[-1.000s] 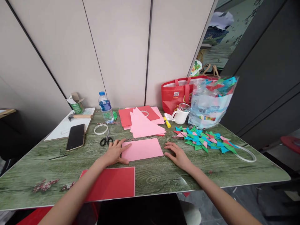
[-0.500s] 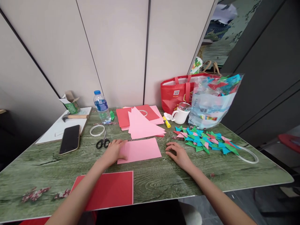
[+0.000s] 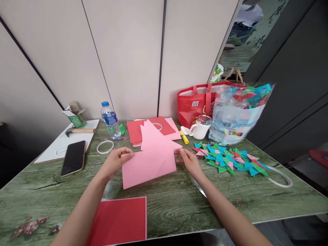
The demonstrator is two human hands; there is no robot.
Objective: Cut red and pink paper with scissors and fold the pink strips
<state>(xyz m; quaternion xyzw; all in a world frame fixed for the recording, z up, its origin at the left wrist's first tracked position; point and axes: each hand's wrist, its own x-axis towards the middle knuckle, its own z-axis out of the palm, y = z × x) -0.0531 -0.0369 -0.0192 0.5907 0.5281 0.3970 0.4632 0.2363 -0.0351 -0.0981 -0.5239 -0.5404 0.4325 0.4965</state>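
My left hand (image 3: 116,162) pinches the upper left corner of a pink sheet of paper (image 3: 148,169), thumb on top. The sheet is lifted and tilted over the table, its lower left corner nearest me. At its right edge, the closed fingers of my right hand (image 3: 189,162) hold it, partly overlapping the edge. Just behind lie pink paper triangles (image 3: 156,136), on a stack of red and pink sheets (image 3: 133,131). Closer to me, a red sheet with a pink border (image 3: 120,220) lies at the front edge, partly under my left forearm.
On the left are a phone (image 3: 73,158), hammer (image 3: 80,130), small box (image 3: 77,119), water bottle (image 3: 110,119) and white ring (image 3: 105,147). Folded paper pieces (image 3: 228,157), a glue stick (image 3: 183,137), white mug (image 3: 202,128), red bag (image 3: 189,106) and plastic bag (image 3: 235,119) occupy the right.
The pink sheet has come up off the table and tilted. My left hand has shifted to its upper corner, and my right hand has moved in to its right edge. The scissors are now hidden.
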